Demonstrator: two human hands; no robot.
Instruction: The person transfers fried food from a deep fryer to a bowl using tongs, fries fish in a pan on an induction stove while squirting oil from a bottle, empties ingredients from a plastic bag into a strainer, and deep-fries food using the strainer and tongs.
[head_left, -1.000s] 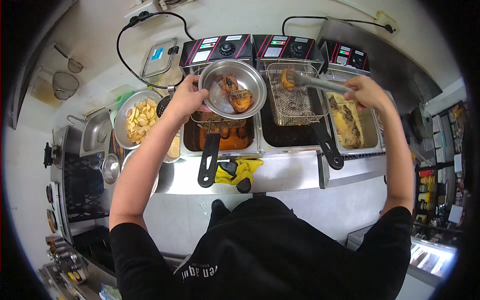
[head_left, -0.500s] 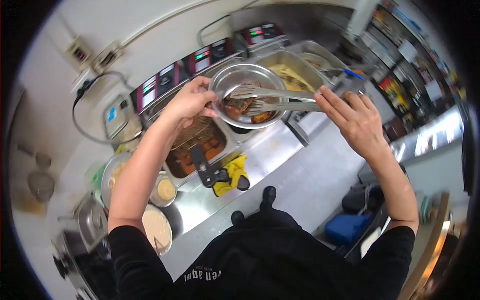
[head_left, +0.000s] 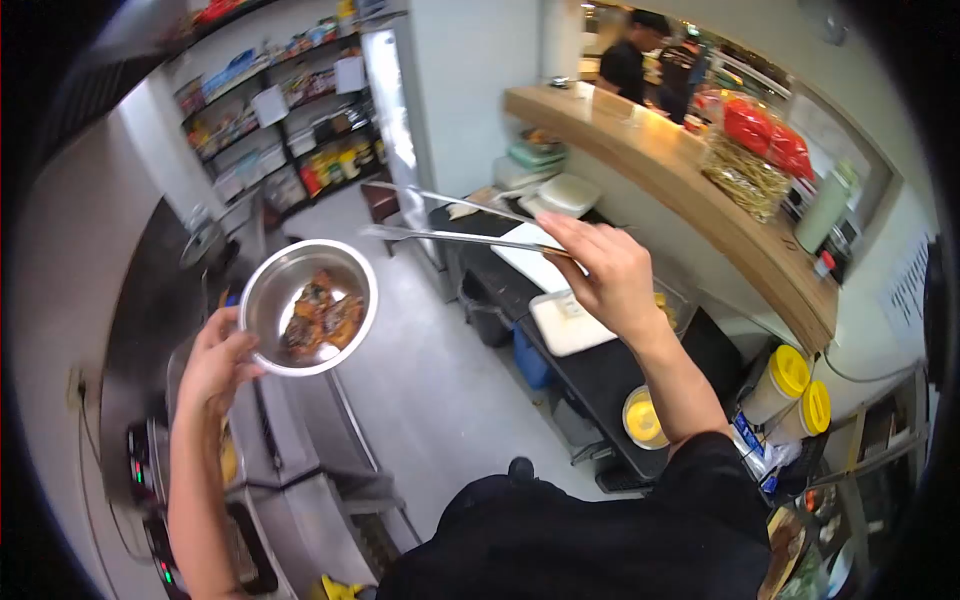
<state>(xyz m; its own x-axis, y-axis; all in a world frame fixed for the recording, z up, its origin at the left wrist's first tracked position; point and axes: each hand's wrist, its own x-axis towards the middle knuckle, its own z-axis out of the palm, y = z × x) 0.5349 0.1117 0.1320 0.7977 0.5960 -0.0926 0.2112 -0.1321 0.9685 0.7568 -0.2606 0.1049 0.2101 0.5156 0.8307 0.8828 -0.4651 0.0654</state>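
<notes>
My left hand [head_left: 215, 365] grips the rim of a round steel bowl [head_left: 262, 300], thumb on the near edge. Inside lie several browned, glazed pieces of food [head_left: 322, 318], perhaps meat. My right hand [head_left: 605, 270] is closed around metal tongs [head_left: 470, 238], which point left with their arms apart and nothing between the tips. The tong tips hang in the air to the right of the bowl, clear of it. Below the right hand are a white cutting board [head_left: 568, 328] and a dark worktop [head_left: 610, 390].
Fryers [head_left: 255, 540] line the left side. A wooden ledge [head_left: 640, 150] carries a bag of dried food [head_left: 745, 170] and a bottle [head_left: 825, 205]. Yellow-lidded tubs [head_left: 790, 375] stand at the right. Stocked shelves [head_left: 290, 120] are behind. Two people [head_left: 635, 60] are beyond the opening.
My view has swung right, from the fryers to the worktop. The tongs have come out of the bowl and apart from it. The bowl stays in my left hand.
</notes>
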